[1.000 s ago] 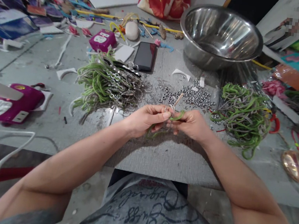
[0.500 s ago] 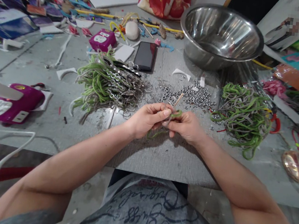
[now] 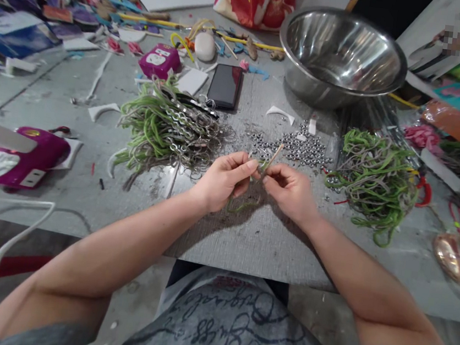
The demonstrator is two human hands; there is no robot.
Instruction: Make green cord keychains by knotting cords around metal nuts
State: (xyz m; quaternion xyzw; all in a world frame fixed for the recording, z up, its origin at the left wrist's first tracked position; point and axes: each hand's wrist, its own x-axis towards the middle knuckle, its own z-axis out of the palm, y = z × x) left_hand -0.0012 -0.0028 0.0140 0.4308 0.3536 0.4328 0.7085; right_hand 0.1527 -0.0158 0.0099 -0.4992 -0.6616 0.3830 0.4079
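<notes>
My left hand [image 3: 228, 182] pinches a green and grey cord [image 3: 245, 204], whose loose end hangs below the fingers. Close beside it, my right hand [image 3: 288, 190] is closed on the same cord, fingertips almost touching the left ones. A thin wooden stick [image 3: 276, 154] juts up between the hands; which fingers hold it I cannot tell. Just beyond the fingers lie many small silver beads [image 3: 309, 151]. To the left rests a bundle of green and grey cords with silver chain-like parts [image 3: 172, 127]. On the right is a loose heap of green and grey cords [image 3: 377, 175].
A large steel bowl [image 3: 342, 58] stands at the back right. Behind the left bundle lie a black phone [image 3: 224, 86] and a purple box-shaped item [image 3: 159, 60]. A purple device [image 3: 19, 157] sits at the left. Paper scraps [image 3: 21, 32] cover the back left.
My fingertips have drawn slightly apart, and my right hand has turned a little. The green cord at the right fingertips has shifted. The stick still points up.
</notes>
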